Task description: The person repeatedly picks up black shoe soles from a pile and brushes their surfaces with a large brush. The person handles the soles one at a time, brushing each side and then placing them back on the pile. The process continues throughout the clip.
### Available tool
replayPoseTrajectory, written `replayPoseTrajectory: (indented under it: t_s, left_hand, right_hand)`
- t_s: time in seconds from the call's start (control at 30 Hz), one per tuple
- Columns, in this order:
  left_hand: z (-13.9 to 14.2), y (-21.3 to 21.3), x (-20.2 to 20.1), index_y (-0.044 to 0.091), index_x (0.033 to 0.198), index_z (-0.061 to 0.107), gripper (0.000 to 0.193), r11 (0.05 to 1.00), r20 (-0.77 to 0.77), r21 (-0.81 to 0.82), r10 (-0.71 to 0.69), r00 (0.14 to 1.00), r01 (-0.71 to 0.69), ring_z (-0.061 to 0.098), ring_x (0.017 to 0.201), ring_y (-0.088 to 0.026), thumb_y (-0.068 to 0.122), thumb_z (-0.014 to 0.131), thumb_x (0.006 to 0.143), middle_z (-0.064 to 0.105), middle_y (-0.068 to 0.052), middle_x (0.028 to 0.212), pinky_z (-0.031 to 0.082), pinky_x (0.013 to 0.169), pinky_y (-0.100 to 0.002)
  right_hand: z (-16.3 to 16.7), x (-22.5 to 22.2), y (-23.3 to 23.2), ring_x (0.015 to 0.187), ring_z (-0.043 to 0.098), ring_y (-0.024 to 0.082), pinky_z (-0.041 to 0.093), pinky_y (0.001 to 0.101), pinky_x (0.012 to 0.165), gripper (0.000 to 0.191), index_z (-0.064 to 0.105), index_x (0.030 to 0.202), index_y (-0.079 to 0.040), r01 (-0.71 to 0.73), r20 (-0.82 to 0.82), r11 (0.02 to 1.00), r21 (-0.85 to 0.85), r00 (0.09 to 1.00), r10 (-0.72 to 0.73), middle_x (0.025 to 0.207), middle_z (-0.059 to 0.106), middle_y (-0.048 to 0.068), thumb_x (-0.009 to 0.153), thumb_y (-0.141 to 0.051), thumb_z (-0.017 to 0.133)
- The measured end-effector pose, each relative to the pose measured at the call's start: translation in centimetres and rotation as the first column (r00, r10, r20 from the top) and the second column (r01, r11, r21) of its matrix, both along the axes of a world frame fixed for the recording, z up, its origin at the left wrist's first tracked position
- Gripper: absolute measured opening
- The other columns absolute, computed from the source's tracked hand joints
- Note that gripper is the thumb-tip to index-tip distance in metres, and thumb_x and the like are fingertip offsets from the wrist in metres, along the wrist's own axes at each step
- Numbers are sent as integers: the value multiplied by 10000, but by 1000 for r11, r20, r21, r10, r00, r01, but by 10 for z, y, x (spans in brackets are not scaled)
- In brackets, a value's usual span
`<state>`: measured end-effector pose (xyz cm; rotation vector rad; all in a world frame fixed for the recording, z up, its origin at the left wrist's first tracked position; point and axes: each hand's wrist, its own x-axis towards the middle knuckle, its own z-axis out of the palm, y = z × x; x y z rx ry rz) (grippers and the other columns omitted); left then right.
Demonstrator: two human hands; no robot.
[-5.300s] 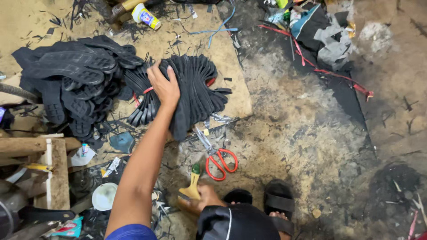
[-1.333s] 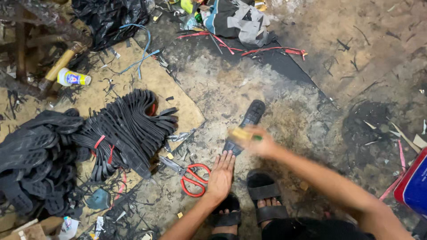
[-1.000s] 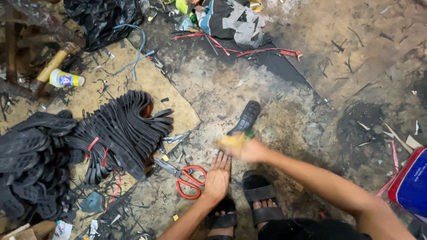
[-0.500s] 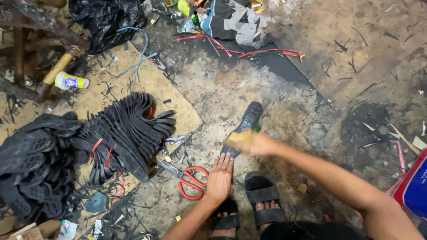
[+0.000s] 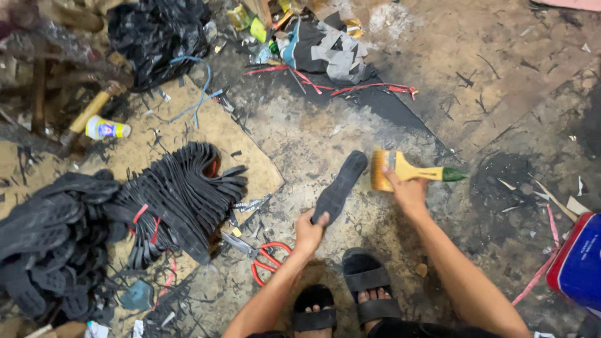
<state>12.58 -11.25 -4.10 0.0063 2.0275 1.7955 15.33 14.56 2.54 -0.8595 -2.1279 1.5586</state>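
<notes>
Gripping a black sole [image 5: 339, 186] at its near end, the left hand [image 5: 309, 231] points its long axis toward one o'clock, where the right hand [image 5: 408, 191], fingers closed around a brush [image 5: 407, 170], hovers just beside its tip.

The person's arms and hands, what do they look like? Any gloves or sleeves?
No gloves: the left hand and right hand are both bare. No sleeves show on either forearm, and I see no watch, rings or bands. Both arms are slim and come in from the bottom edge of the head view.
</notes>
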Motion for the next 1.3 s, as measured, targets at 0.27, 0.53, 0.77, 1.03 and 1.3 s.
replayPoseTrajectory:
  t_s: [0.27, 0.53, 0.77, 1.03, 1.3]
  left_hand:
    - [132, -115, -117, -38, 1354, 629, 268, 792, -844, -217, 141, 518, -570, 655, 1263, -307, 113, 559, 1144, 595, -241, 1456, 529, 1072, -401]
    - [134, -61, -69, -6, 1462, 558, 599, 902, -975, 176, 215, 57, -395, 439, 1383, -316, -80, 521, 868, 529, -210, 1539, 338, 1174, -414]
    - [-15, 3, -7, 69, 1346, 635, 541, 847, -597, -439, -524, 607, 299, 577, 1322, -376, -40, 589, 818, 644, -196, 1371, 455, 1122, -471]
    - [143, -54, -18, 16, 1267, 701, 335, 979, -265, -190, -121, 957, 71, 743, 980, -267, 241, 542, 1076, 806, -196, 1088, 576, 922, -382]
    - [139, -19, 2, 38, 1437, 503, 499, 975, -205, 95, -180, 962, 203, 533, 1368, -360, 255, 590, 997, 511, -193, 1499, 439, 1127, -467]
  right_hand:
    - [19, 18, 58, 934, 679, 121, 539, 294, 850, 391, 690, 1135, 38, 106, -170, 994, -2, 980, -104, 1078, 735, 42, 919, -265, 809]
    - [29, 32, 64, 963, 663, 112, 537, 287, 882, 328, 692, 1183, 22, 113, -300, 979, -169, 941, -160, 1111, 715, 33, 946, -181, 791]
    - [25, 22, 38, 1037, 652, 143, 522, 318, 927, 444, 637, 1218, 19, 121, -220, 991, -59, 967, -131, 1168, 695, 49, 885, -202, 831]
    - [12, 12, 11, 947, 670, 120, 543, 305, 835, 395, 680, 1141, 20, 6, -109, 988, -157, 994, -23, 1090, 731, 44, 873, -237, 815]
    - [-10, -11, -1, 896, 679, 106, 547, 292, 803, 338, 708, 1094, 5, -25, -179, 981, -192, 984, -9, 1037, 741, 20, 879, -235, 808]
